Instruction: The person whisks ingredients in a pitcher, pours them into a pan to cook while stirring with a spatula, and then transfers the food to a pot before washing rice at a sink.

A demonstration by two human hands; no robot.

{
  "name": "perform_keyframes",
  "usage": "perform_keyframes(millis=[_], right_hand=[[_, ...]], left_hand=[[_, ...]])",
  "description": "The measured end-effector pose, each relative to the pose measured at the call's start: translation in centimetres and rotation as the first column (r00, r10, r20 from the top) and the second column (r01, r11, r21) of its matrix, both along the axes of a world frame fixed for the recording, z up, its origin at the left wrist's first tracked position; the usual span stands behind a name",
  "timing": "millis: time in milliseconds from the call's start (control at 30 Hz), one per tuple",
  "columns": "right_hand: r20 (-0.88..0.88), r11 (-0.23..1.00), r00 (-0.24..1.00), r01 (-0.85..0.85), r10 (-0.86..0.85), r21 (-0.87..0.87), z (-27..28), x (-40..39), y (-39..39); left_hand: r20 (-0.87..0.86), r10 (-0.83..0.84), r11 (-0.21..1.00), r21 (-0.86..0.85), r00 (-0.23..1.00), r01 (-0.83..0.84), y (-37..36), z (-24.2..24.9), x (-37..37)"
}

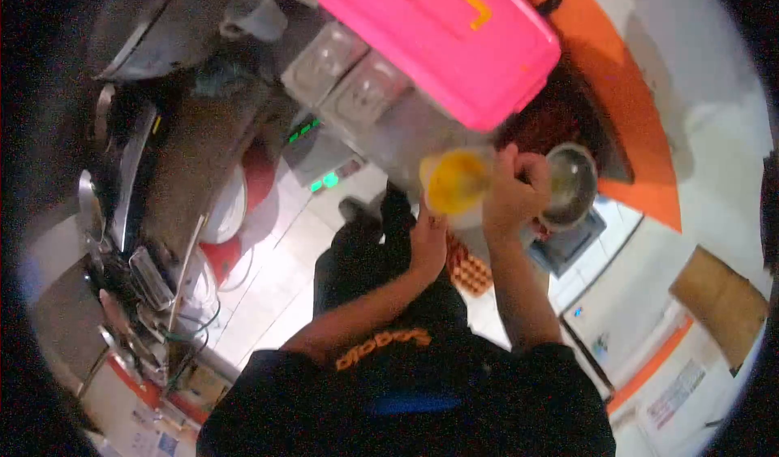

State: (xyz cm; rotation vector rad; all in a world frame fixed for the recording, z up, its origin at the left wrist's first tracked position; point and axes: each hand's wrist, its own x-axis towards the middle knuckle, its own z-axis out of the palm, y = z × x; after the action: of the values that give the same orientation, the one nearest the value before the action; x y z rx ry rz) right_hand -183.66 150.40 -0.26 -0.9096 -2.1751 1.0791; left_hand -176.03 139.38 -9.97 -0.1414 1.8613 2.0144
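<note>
A pale bowl [425,173] filled with bright yellow liquid [456,183] that looks like egg stands in front of my body. My left hand [430,244] holds it by the near side, fingers partly hidden behind the rim. Just right of the yellow liquid is my right hand [516,191], its fingers closed together. Whatever those fingers grip is blurred and cannot be made out. Beside the right hand sits a round metal bowl [581,187], its inside shiny and dark. Below the pale bowl, an orange-brown egg tray [472,277] shows between my forearms.
A pink lidded box [479,51] with a yellow handle stands ahead, beside clear-lidded containers [369,90]. To their left is a scale [318,161] with green digits. Knives and utensils [126,189] line the left side. A grey tray [572,242] lies below the metal bowl.
</note>
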Motion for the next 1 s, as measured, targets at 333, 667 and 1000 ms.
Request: perform_keyframes(millis=[333, 667, 1000], right_hand=[[0.083, 0.982, 0.981, -0.167, 0.174, -0.088, -4.6, -0.6, 1.5], [-0.042, 0.897, 0.979, -0.199, 0.199, -0.394, -7.5, 2.5, 0.4], [0.196, 0.975, 0.956, -0.209, 0.219, -0.074, -4.8, 0.3, 0.5]], left_hand=[[0.084, -0.071, 0.987, -0.136, 0.994, 0.082, 0.0, 0.6, -1.1], [0.031, -0.087, 0.959, -0.268, 0.996, 0.093, -0.4, 2.4, -3.4], [0.020, -0.186, 0.960, -0.210, 0.982, 0.186, -1.8, 0.6, -3.1]])
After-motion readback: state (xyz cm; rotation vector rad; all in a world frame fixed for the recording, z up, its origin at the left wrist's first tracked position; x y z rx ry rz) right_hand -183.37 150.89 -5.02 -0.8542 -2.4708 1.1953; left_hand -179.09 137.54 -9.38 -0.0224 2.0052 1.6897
